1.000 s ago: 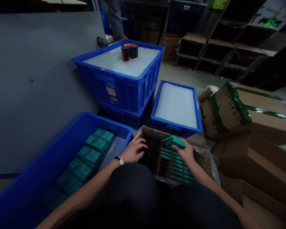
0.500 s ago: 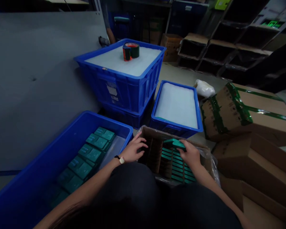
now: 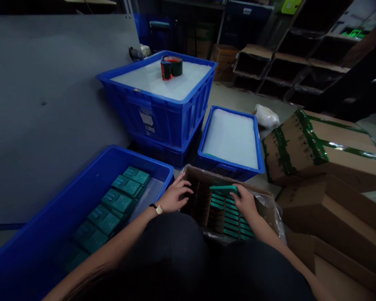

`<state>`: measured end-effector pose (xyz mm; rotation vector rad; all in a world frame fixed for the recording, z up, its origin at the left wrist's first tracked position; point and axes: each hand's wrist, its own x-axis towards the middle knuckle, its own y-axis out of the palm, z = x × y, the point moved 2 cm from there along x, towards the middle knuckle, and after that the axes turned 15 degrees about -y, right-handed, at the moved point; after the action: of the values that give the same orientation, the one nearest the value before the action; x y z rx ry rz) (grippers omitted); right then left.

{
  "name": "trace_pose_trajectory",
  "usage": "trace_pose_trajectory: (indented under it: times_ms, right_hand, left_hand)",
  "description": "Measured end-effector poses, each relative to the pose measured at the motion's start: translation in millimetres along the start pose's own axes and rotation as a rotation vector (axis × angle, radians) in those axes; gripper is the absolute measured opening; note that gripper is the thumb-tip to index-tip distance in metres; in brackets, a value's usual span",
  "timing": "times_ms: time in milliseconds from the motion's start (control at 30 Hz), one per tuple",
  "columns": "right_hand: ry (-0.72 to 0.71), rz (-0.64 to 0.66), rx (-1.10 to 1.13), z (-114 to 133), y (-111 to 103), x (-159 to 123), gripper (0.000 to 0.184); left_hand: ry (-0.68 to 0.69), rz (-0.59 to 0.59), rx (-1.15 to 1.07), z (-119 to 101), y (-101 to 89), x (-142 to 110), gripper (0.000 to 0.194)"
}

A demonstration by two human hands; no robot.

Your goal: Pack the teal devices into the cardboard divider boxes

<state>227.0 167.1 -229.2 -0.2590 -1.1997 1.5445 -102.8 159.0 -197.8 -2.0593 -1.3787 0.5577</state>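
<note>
Dark-clothed knees (image 3: 175, 246) fill the foreground as a person works bare-handed over an open cardboard carton (image 3: 206, 174), its right side edged with clear plastic lining (image 3: 280, 221). The left-hand grip (image 3: 172, 197) is open, fingers loosely spread at the carton's left edge, a small pale-faced wristwatch (image 3: 159, 209) at the wrist; whether the fingers touch the cardboard cannot be told. The right-hand grip (image 3: 246, 201) is closed on the right end of a flat green case (image 3: 222, 190), held almost level above the far part of the carton, over rows of upright green cases (image 3: 231, 216) and beside brown dividers (image 3: 203, 200). At left, a long blue bin (image 3: 65, 200) holds a slanting line of flat-lying green cases (image 3: 117, 201); at right stand brown cartons with flaps (image 3: 328, 205). Just beyond the open carton, a low blue crate (image 3: 260, 152) bears a white sheet (image 3: 231, 138). To its left, a taller blue crate (image 3: 165, 121) is stacked on another, a dark tape roll (image 3: 176, 65) with a red core on top. Across from them, a plastic-wrapped white bundle (image 3: 267, 117) lies near a green-taped box (image 3: 338, 138). Open-ended cardboard boxes (image 3: 250, 65) are stacked in the dim background.
</note>
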Motion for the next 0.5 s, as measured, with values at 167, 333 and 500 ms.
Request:
trace_pose_trajectory:
  times_ms: [167, 333, 500]
  right_hand:
    - [-0.076, 0.22, -0.028, 14, 4, 8, 0.045]
    - [-0.004, 0.537, 0.053, 15, -19, 22, 0.065]
    - [0.089, 0.672, 0.149, 56, -99, 28, 0.058]
  left_hand:
    - [-0.026, -0.002, -0.184, -6, -4.4, -5, 0.02]
    - [-0.674, -0.397, -0.738, 33, -45.2, -47, 0.035]
    - [-1.094, -0.766, -0.771, 92, -92.6, -147, 0.037]
